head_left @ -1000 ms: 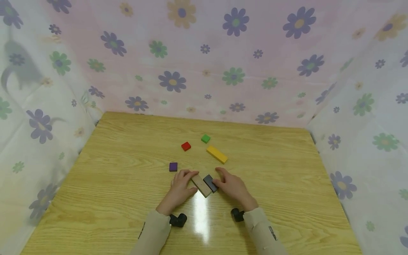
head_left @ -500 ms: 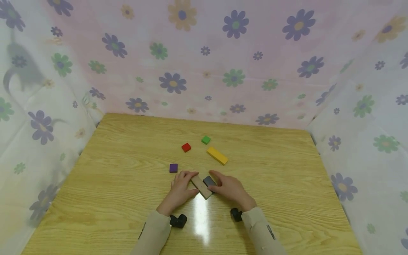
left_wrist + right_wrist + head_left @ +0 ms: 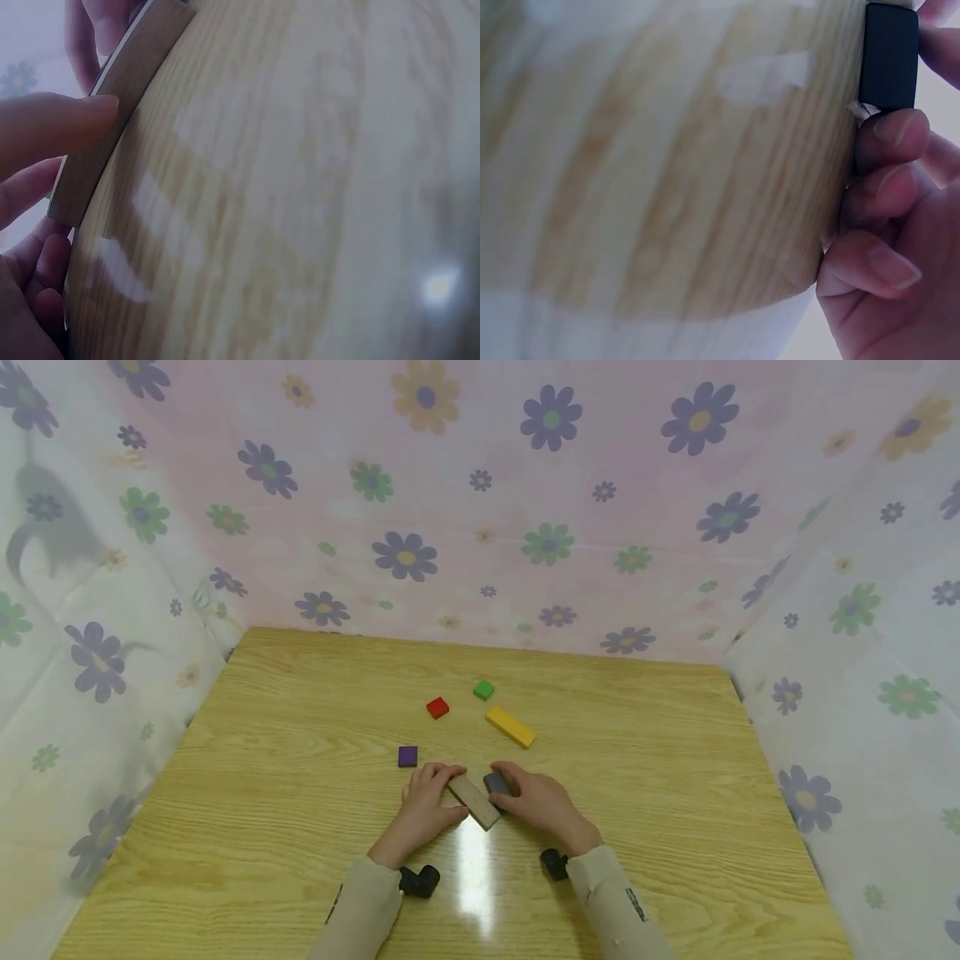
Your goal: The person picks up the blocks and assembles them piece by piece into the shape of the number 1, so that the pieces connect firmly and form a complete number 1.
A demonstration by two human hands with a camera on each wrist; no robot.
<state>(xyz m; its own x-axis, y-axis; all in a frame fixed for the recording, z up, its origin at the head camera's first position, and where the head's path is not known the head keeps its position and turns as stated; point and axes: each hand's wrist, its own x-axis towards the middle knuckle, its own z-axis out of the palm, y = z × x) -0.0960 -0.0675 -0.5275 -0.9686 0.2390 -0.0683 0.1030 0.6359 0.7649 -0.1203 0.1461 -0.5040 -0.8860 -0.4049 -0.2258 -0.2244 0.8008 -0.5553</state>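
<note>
I'm looking out over a flowered cloth (image 3: 480, 518) that is hanging behind the worktop (image 3: 637, 735) and along both its sides, and on that wood-grain surface 6 blocks are lying. The right hand (image 3: 547, 802) and the left hand (image 3: 427, 807) are working close together near the middle, both with their fingers clamped. The long tan block (image 3: 474, 802) is sitting between them, and the left fingers are gripping it at its far end and its left side. Farther off, the yellow block (image 3: 511, 727) is lying slantwise, touched by nothing. The dark grey block (image 3: 495, 782) is resting just right of the tan one, and the right fingers are pinching it; I'm making out a narrow gap at the far ends, but I cannot tell whether the near ends are touching. Smallest of all, the purple block (image 3: 407, 757) is lying just beyond the left hand, while the red block (image 3: 438, 707) and the green block (image 3: 483, 690) are sitting farther back, apart. As for progress, I'm judging that only 2 blocks are being brought into line; the other 4 are lying loose, and none is resting on another.
</note>
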